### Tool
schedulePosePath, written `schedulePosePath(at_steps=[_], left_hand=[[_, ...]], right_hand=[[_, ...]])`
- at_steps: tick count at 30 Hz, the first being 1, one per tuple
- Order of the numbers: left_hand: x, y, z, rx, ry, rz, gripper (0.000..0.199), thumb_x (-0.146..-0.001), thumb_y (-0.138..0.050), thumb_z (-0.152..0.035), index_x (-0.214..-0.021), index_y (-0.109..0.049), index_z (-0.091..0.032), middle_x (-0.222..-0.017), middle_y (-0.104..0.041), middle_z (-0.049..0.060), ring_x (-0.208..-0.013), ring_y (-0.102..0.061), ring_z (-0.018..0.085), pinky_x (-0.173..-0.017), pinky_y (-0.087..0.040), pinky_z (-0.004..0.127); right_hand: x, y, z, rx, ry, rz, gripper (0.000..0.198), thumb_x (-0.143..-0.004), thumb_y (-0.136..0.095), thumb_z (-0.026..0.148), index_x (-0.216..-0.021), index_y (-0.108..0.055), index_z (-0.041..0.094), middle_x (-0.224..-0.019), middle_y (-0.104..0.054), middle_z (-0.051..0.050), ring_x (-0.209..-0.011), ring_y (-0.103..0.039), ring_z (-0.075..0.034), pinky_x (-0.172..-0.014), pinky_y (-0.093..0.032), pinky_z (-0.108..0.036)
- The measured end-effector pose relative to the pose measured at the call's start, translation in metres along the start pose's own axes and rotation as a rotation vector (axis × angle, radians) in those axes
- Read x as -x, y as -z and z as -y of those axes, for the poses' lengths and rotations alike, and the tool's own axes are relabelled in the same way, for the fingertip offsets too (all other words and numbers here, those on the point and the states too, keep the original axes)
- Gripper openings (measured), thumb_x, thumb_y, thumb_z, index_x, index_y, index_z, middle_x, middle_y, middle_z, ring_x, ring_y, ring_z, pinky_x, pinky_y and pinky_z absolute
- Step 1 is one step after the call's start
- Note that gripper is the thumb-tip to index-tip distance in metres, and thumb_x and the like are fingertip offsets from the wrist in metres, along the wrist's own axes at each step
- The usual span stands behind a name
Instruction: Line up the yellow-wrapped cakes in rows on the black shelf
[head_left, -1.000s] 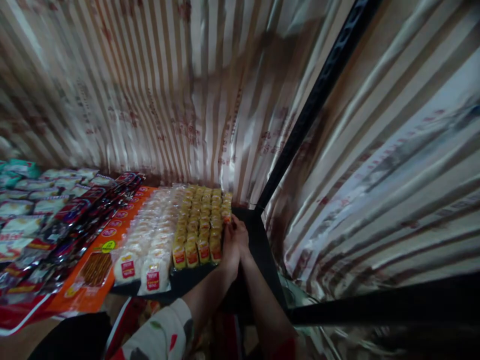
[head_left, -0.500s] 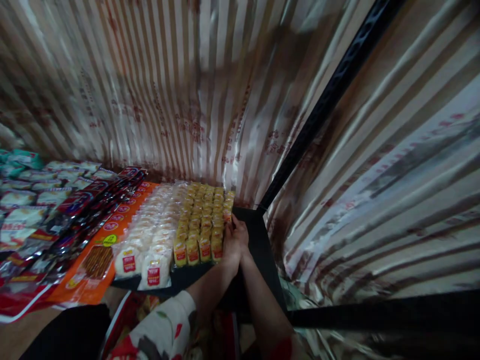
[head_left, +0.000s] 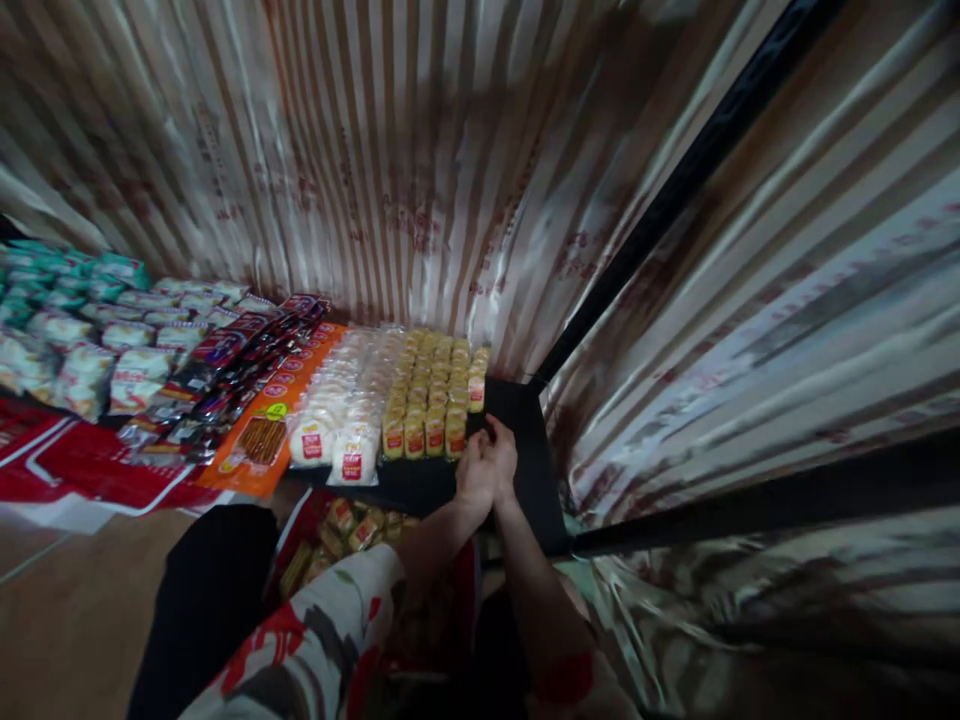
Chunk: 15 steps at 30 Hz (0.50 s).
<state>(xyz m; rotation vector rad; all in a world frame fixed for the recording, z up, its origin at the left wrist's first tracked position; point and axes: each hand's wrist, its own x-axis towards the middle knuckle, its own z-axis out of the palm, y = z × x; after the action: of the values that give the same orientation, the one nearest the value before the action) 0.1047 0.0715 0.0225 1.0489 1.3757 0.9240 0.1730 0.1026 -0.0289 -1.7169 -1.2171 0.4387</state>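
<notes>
At the right end of a black shelf (head_left: 534, 450), two bare hands, left hand (head_left: 474, 475) and right hand (head_left: 502, 455), meet at the palms and wrists. Fingers of both partly curled, close together; cannot tell whether anything sits between them.

Just beyond the fingertips, yellow-wrapped snack packets (head_left: 433, 390) with red labels: four long columns side by side, plus one shorter column (head_left: 478, 385) on the right, its front set farther back. Depth of each column too blurred to count.

Leftward along the shelf: two columns of clear-wrapped white round crackers (head_left: 351, 400); one orange packet (head_left: 259, 440) picturing brown sticks; several overlapping dark glossy packets (head_left: 247, 350); many white packets (head_left: 142, 375); teal packets (head_left: 75, 275) at the far left. Last three groups too crowded for a sure count.

Below the shelf edge, one red container (head_left: 304, 520) with loose yellow packets (head_left: 364, 530), number unclear.

Surface dark, matte. Striped, creased sheeting (head_left: 390, 150) behind and to the right; one black post (head_left: 675, 190) slanting across it. Tan floor (head_left: 75, 600) lower left; light dim.
</notes>
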Motion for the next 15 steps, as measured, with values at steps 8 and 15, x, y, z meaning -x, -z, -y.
schedulePosePath(at_steps=[8,15], left_hand=[[0.103,0.066,0.044,-0.095,-0.406,0.170,0.037,-0.089,-0.043,-0.023,-0.124,-0.055,-0.020,-0.125,-0.058,0.008,-0.115,-0.053,0.019,-0.101,-0.038,0.029],[0.118,0.123,0.118,-0.423,-0.027,0.087,0.031,-0.091,-0.035,-0.019,-0.108,-0.061,-0.017,-0.116,-0.062,0.010,-0.110,-0.055,0.019,-0.099,-0.038,0.031]], right_hand=[[0.116,0.019,0.025,-0.160,0.071,-0.113,0.036,-0.085,-0.038,0.029,-0.111,-0.060,0.018,-0.101,-0.063,-0.009,-0.089,-0.061,-0.018,-0.084,-0.049,-0.033],[0.193,-0.009,0.003,0.275,0.040,0.442,0.041,-0.087,-0.032,0.017,-0.115,-0.062,0.019,-0.114,-0.064,-0.009,-0.107,-0.057,-0.018,-0.094,-0.044,-0.033]])
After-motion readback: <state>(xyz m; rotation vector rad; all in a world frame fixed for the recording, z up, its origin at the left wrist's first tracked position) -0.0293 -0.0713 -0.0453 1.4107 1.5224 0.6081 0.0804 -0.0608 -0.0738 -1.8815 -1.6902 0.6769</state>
